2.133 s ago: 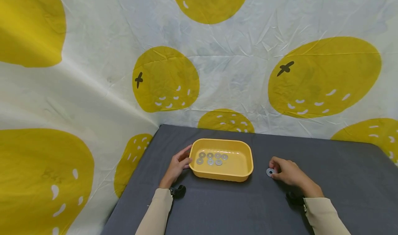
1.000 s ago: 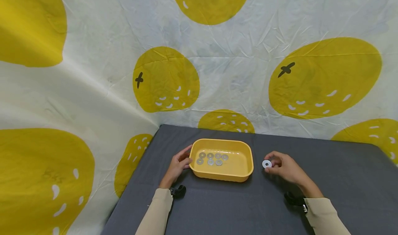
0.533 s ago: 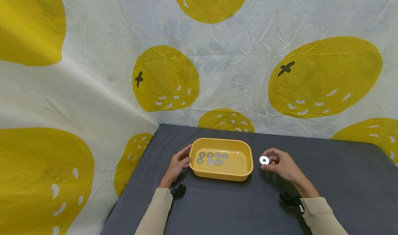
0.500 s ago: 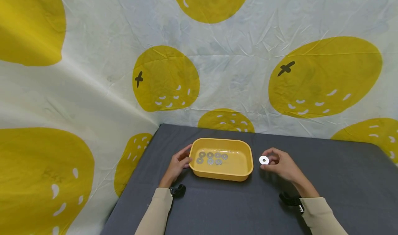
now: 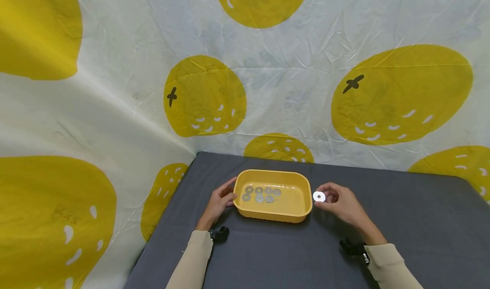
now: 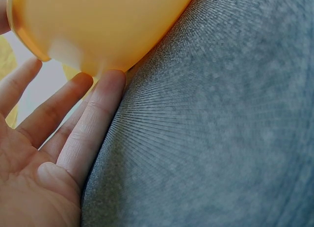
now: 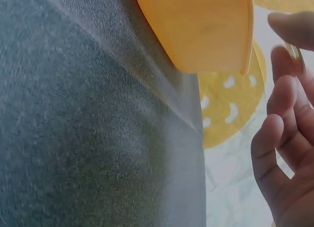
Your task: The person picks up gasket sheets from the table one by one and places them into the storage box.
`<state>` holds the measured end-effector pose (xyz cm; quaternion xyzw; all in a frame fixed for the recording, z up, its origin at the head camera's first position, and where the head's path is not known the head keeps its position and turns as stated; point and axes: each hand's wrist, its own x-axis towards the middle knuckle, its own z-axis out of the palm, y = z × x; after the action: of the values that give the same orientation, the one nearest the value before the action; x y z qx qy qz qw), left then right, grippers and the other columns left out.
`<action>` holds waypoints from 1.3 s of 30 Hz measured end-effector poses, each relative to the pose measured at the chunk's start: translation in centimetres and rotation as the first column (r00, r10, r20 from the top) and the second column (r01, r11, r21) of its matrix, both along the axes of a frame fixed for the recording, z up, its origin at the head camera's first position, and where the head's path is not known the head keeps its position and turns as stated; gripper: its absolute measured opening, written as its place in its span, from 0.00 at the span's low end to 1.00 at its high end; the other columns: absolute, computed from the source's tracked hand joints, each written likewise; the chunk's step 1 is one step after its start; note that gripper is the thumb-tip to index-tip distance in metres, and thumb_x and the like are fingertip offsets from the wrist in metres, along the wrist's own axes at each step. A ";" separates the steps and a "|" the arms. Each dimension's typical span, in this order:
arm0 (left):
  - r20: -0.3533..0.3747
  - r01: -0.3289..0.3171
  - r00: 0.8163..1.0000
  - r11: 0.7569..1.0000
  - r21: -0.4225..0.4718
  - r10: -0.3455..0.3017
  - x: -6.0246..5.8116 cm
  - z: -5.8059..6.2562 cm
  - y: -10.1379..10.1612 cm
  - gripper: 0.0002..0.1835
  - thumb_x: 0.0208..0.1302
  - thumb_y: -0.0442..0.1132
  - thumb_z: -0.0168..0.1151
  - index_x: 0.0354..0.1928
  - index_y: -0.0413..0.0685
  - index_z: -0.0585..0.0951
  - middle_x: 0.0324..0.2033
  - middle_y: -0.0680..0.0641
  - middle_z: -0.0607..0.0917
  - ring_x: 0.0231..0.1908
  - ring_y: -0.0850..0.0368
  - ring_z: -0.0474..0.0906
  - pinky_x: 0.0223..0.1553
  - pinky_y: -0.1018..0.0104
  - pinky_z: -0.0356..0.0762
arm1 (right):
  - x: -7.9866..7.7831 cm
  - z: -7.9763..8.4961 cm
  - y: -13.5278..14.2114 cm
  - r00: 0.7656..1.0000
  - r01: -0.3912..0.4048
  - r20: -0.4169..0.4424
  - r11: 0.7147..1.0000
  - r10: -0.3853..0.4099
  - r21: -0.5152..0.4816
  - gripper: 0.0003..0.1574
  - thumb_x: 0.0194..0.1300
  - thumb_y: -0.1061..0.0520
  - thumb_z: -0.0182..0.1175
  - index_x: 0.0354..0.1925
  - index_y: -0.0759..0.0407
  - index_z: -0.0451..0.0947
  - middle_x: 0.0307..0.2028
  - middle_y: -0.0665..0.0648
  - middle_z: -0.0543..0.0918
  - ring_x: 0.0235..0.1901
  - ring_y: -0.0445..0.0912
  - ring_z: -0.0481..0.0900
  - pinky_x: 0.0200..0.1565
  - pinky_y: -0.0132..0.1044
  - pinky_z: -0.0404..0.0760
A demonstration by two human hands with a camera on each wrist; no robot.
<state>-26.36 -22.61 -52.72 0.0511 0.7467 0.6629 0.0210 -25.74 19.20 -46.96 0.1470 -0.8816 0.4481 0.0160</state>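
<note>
A yellow plastic tray (image 5: 273, 215) sits on the dark cloth, with several flat metal washers (image 5: 269, 199) lying in two rows on the left part of its floor. My left hand (image 5: 217, 203) holds the tray's left end, thumb at the rim and fingertips (image 6: 110, 82) against the outer wall. Just beyond the right end, my right hand (image 5: 344, 202) pinches one washer (image 5: 319, 196) between thumb and fingers, above the cloth. Its bright flat face shows in the head view; the right wrist view catches this washer (image 7: 296, 58) edge-on.
Dark grey cloth (image 5: 268, 255) covers the table. A white curtain (image 5: 283, 102) printed with yellow fruit hangs behind it and along the left side. Black straps with small devices sit at both wrists.
My right hand has lifted the washer off the cloth and carried it left towards the tray's right rim, turning its face up to the light. The left hand and tray stay put.
</note>
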 end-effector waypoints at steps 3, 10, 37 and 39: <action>-0.005 0.003 1.000 1.000 -0.001 -0.003 0.0 -0.1 -0.1 0.33 0.70 0.37 0.62 0.75 0.61 0.70 0.64 0.37 0.80 0.59 0.40 0.81 0.48 0.60 0.87 | 0.2 0.0 -0.3 0.999 -0.007 -0.036 1.000 0.007 0.016 0.23 0.55 0.54 0.79 0.47 0.58 0.83 0.30 0.54 0.77 0.28 0.39 0.70 0.27 0.30 0.71; -0.014 0.014 1.000 1.000 0.003 -0.014 -0.1 0.0 -0.1 0.33 0.71 0.35 0.60 0.76 0.61 0.69 0.65 0.37 0.80 0.60 0.40 0.81 0.48 0.60 0.87 | 0.5 0.4 -1.2 0.999 -0.008 -0.037 1.000 0.008 -0.007 0.21 0.57 0.55 0.77 0.48 0.58 0.83 0.29 0.53 0.71 0.25 0.39 0.65 0.26 0.32 0.65; -0.001 0.025 1.000 0.999 0.022 -0.025 0.0 0.4 0.1 0.33 0.71 0.35 0.60 0.76 0.59 0.68 0.67 0.35 0.77 0.61 0.36 0.79 0.49 0.59 0.87 | -1.3 3.7 -6.7 0.979 -0.174 -0.105 0.985 0.175 0.011 0.17 0.60 0.57 0.75 0.46 0.56 0.82 0.26 0.50 0.76 0.22 0.39 0.69 0.26 0.31 0.71; -0.001 0.025 1.000 0.999 0.021 -0.025 -0.1 0.5 0.1 0.33 0.71 0.35 0.60 0.76 0.59 0.68 0.67 0.36 0.77 0.62 0.36 0.79 0.49 0.59 0.87 | -1.7 3.6 -7.3 0.977 -0.184 -0.107 0.983 0.185 0.018 0.17 0.59 0.56 0.75 0.46 0.55 0.82 0.26 0.49 0.75 0.22 0.39 0.69 0.26 0.31 0.71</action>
<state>-26.42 -22.51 -52.25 0.0609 0.7389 0.6704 0.0285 -27.44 11.86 -43.35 0.2523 -0.8637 0.4357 0.0218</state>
